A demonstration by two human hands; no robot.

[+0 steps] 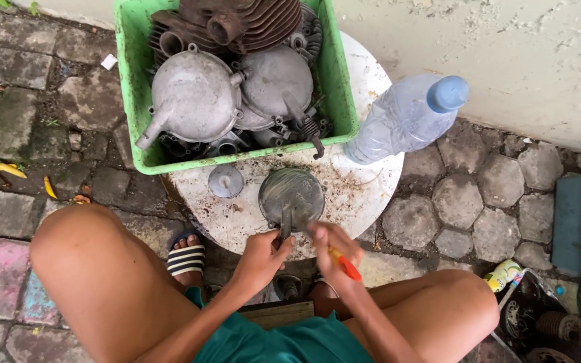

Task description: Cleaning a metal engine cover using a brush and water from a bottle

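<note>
2 hands are showing: left hand [258,259], right hand [334,249]. 1 orange-handled tool [346,266] is sitting in the right hand. 1 round cover [291,195] and 1 small cap [226,181] are lying on 1 white table [364,195]. 1 green crate [132,101] is holding 2 large grey covers [195,97], plus finned parts too jumbled to count. 1 bottle [405,117] is standing by it. 1 blue bin [569,225] is sitting at right.

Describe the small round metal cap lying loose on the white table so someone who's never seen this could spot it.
Start at the round white table with the green crate of engine parts on it. Just below the crate's front edge lies the small grey cap. It is smaller and lighter than the dark disc beside it, has a centre knob, and neither hand touches it.
</note>
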